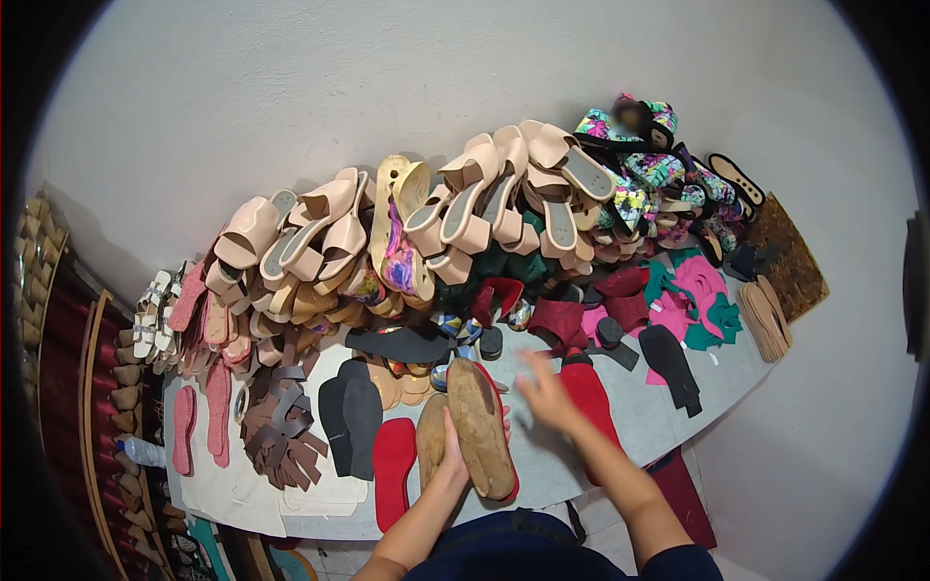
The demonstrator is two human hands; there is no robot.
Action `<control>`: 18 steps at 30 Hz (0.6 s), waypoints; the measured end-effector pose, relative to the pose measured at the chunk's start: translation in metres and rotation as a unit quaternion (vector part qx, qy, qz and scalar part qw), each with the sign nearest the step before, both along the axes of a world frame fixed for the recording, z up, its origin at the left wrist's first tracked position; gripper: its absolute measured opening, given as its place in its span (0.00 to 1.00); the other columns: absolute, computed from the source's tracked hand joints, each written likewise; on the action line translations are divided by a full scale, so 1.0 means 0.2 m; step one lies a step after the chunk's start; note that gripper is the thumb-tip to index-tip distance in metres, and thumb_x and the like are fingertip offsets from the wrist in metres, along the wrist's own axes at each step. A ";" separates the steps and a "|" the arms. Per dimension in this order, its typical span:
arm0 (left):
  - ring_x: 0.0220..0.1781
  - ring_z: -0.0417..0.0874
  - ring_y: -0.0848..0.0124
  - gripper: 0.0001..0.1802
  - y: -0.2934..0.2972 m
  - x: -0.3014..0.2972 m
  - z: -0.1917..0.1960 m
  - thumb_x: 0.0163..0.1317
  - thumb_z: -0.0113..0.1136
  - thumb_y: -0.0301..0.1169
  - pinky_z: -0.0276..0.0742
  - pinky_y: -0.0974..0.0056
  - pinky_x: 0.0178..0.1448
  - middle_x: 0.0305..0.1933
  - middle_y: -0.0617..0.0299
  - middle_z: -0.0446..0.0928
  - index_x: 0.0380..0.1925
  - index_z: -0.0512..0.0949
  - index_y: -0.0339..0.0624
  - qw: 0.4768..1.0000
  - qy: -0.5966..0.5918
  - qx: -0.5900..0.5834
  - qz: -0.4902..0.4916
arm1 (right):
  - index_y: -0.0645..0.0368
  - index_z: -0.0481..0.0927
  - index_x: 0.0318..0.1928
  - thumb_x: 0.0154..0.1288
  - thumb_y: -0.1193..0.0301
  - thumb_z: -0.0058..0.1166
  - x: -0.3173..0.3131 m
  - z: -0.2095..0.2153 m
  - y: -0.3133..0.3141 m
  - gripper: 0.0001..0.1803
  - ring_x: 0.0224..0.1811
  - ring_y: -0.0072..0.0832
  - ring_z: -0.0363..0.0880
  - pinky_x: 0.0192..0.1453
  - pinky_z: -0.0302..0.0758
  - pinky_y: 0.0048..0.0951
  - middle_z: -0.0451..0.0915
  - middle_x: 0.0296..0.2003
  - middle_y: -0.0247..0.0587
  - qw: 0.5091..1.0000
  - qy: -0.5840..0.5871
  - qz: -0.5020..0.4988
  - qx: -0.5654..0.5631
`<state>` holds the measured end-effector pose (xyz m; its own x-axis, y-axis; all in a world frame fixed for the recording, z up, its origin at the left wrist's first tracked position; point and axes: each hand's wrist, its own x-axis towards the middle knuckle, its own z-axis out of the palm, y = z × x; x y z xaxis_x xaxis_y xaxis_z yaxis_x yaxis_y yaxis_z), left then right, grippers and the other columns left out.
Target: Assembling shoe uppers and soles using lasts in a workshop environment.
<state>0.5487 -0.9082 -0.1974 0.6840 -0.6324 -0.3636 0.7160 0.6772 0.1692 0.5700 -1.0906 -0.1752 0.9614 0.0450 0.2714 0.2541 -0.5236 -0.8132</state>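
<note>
My left hand (453,453) is closed around a worn brown shoe last (479,431), whose sole side faces up. A red edge, apparently a red sole piece, shows along the last's right side and heel. Another brown shoe last (430,438) lies close by on the left, partly hidden by that hand. My right hand (547,392) hovers to the right with its fingers apart, slightly blurred and holding nothing visible. Below it, partly covered by my forearm, is a red sole piece (589,397). A second red insole (394,474) rests left of the lasts.
Pale pink heeled sandals (470,189) and floral slippers (639,174) are heaped along the wall. Black soles (363,416), brown strap pieces (281,436) and pink and green scraps (693,295) lie on the grey table (542,494). A shelf of lasts (126,397) stands left.
</note>
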 end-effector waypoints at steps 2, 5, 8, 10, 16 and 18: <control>0.38 0.73 0.58 0.45 0.01 0.01 0.03 0.53 0.27 0.68 0.74 0.55 0.40 0.48 0.47 0.68 0.58 0.56 0.42 1.000 0.015 -0.012 0.009 | 0.64 0.63 0.53 0.52 0.65 0.52 0.25 0.00 -0.18 0.28 0.59 0.48 0.57 0.62 0.53 0.45 0.63 0.52 0.54 0.966 -0.040 -0.161 -0.200; 0.38 0.74 0.58 0.46 0.03 0.02 0.06 0.53 0.24 0.68 0.74 0.54 0.40 0.48 0.47 0.68 0.58 0.56 0.40 1.000 0.013 0.009 0.011 | 0.61 0.66 0.52 0.48 0.65 0.55 0.44 -0.03 -0.38 0.29 0.58 0.46 0.59 0.59 0.56 0.49 0.64 0.52 0.52 0.917 0.081 -0.165 -0.355; 0.41 0.74 0.58 0.48 0.06 0.00 0.11 0.52 0.21 0.69 0.74 0.55 0.42 0.48 0.47 0.69 0.58 0.55 0.39 0.995 -0.034 0.091 -0.011 | 0.56 0.74 0.45 0.46 0.64 0.57 0.52 0.08 -0.48 0.22 0.51 0.41 0.69 0.55 0.62 0.46 0.74 0.43 0.46 0.898 0.220 -0.056 -0.377; 0.42 0.74 0.58 0.48 0.08 -0.03 0.08 0.52 0.17 0.69 0.73 0.56 0.43 0.49 0.47 0.69 0.59 0.55 0.39 0.992 -0.049 0.104 -0.048 | 0.56 0.76 0.41 0.48 0.66 0.56 0.51 0.12 -0.51 0.18 0.43 0.38 0.74 0.51 0.66 0.39 0.78 0.37 0.44 0.920 0.193 -0.025 -0.340; 0.42 0.74 0.58 0.48 0.08 -0.10 0.04 0.53 0.15 0.68 0.72 0.56 0.45 0.48 0.49 0.70 0.57 0.58 0.40 0.985 -0.061 0.129 -0.097 | 0.59 0.74 0.47 0.58 0.70 0.49 0.39 0.56 -0.31 0.16 0.42 0.24 0.72 0.47 0.67 0.25 0.77 0.40 0.39 0.957 0.208 0.193 0.052; 0.42 0.74 0.58 0.48 0.08 -0.12 0.02 0.53 0.15 0.68 0.72 0.56 0.45 0.48 0.49 0.70 0.57 0.58 0.39 0.984 -0.067 0.130 -0.103 | 0.58 0.74 0.49 0.60 0.70 0.48 0.36 0.67 -0.18 0.16 0.42 0.23 0.72 0.47 0.66 0.24 0.76 0.40 0.38 0.950 0.202 0.231 0.055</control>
